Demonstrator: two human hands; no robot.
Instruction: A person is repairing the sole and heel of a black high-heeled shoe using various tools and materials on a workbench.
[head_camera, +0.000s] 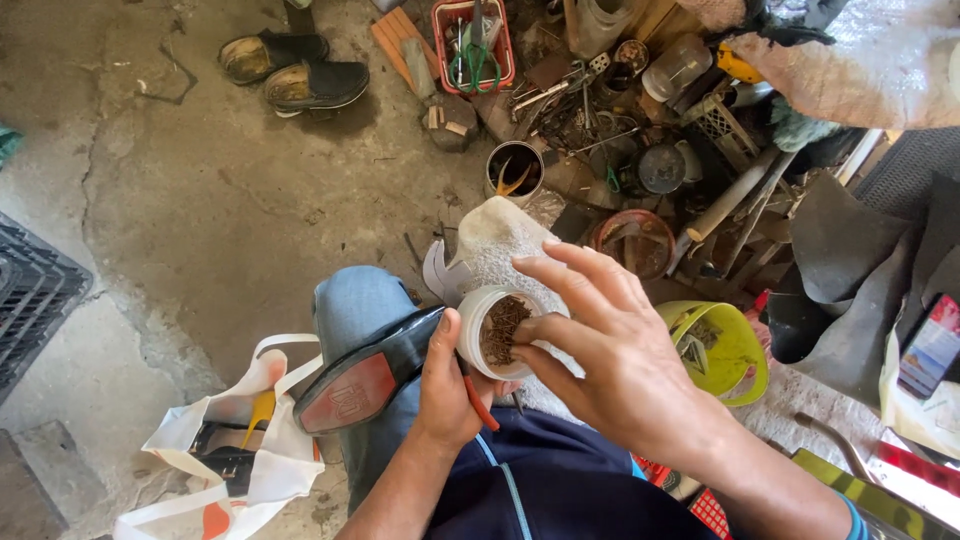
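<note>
I see my left hand closed around the black shoe, which lies tilted across my left knee with its red-brown sole turned up; resting it there keeps the sole facing me and steady. The same grip also pinches a red-handled tool against the palm, so it stays ready without a second hand. My right hand hovers over the small white tub of nails, fingers spread, thumb and forefinger dipping at its rim; the hand is loose and I can't tell whether a nail is pinched yet. The tub sits on a pale towel over my lap, just beside the shoe, so the reach is short. On the concrete floor, a white bag lies by my leg, a yellow bucket to the right, and a pair of shoes well apart.
</note>
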